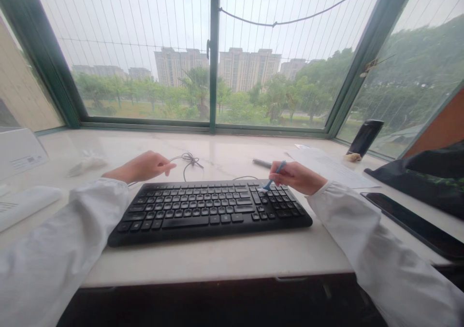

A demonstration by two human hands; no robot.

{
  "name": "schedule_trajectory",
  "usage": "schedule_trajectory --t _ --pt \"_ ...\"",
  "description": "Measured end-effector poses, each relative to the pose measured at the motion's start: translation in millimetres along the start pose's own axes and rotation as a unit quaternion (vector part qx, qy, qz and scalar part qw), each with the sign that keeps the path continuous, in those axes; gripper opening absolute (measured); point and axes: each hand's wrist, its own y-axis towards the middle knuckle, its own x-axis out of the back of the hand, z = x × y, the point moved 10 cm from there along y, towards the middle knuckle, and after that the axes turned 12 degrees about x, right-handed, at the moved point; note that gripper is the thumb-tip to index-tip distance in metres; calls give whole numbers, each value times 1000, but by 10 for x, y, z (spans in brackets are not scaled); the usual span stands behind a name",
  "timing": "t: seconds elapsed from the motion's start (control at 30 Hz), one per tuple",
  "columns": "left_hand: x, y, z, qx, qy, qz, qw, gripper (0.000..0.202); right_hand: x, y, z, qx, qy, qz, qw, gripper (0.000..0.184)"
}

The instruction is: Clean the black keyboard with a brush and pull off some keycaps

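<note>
A black keyboard (210, 210) lies on the white sill counter (224, 257) in front of me. My right hand (295, 176) is closed on a small blue brush (272, 177), its pale tip resting on the keys at the keyboard's upper right. My left hand (142, 166) hovers over the keyboard's upper left corner, fingers loosely curled and pointing right, with nothing visible in it. The keyboard's cable (188, 162) lies bunched just behind the fingers. White sleeves cover both my arms.
A dark pen (261, 163) and a sheet of paper (331, 166) lie behind the keyboard. A black phone (364, 137) leans on the window frame at right; a dark tablet (413, 224) and black bag (431, 175) lie nearby. White boxes (18, 153) and crumpled tissue (85, 163) sit left.
</note>
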Motion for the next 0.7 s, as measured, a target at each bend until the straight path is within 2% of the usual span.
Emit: schedule_trajectory --t 0.13,0.27,0.37,0.53,0.7 --pt "1 -1 -4 5 -1 1 1000 49 102 -40 13 10 -23 -12 1000 47" --pt "6 0 -7 5 -1 -3 1000 50 153 -25 116 31 15 -66 997 49" --pt "-3 0 -17 -3 1 -2 1000 51 114 10 212 53 49 -99 993 47" --pt "6 -3 -17 -6 -1 -6 1000 51 -62 54 214 49 45 -57 996 48" --pt "-8 4 0 -1 0 -2 1000 49 -84 35 166 47 18 -20 999 45"
